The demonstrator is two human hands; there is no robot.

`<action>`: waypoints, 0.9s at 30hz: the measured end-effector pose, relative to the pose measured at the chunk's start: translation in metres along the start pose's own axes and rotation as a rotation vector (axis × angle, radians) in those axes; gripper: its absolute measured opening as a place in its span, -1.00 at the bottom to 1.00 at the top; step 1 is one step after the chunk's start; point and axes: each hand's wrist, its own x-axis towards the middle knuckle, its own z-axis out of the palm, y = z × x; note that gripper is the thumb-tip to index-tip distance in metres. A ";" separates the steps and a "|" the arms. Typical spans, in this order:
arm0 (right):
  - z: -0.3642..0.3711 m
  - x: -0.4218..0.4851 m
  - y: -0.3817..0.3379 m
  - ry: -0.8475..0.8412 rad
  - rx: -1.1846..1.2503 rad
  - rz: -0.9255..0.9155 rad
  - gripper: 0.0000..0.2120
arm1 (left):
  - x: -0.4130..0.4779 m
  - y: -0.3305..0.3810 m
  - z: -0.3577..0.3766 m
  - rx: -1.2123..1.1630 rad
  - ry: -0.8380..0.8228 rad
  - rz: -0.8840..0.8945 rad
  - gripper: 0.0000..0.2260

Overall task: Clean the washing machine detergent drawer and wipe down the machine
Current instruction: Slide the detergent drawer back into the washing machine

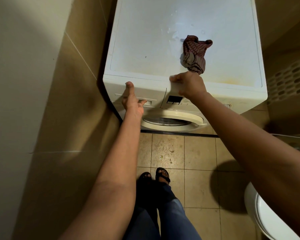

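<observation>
Hooked fingers of the left hand [132,101] reach into the handle of the detergent drawer [152,94], thumb up on top. It looks like a pulling hold. The right hand [189,85] curls over the front edge of the washing machine [145,40] and grips it, likely to steady it. The drawer sits shut at the top left of the machine's front, so the drawer step is only starting. Next it needs a straight pull out. Count them: one machine, one drawer, one round door [171,115], one striped cloth [194,54] lying on top — and two hands.
</observation>
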 end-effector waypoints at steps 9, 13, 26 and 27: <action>0.003 0.002 0.003 0.019 0.003 -0.010 -0.45 | -0.005 0.001 0.003 -0.003 0.019 -0.011 -0.28; 0.006 0.004 0.006 0.021 0.011 -0.009 -0.48 | -0.001 -0.003 0.002 0.020 -0.034 -0.070 -0.47; 0.006 0.006 0.007 0.019 -0.010 -0.014 -0.49 | -0.004 -0.011 0.001 0.053 -0.088 -0.064 -0.71; 0.005 0.006 0.007 0.015 -0.013 -0.013 -0.48 | -0.005 -0.012 0.000 0.049 -0.107 -0.061 -0.71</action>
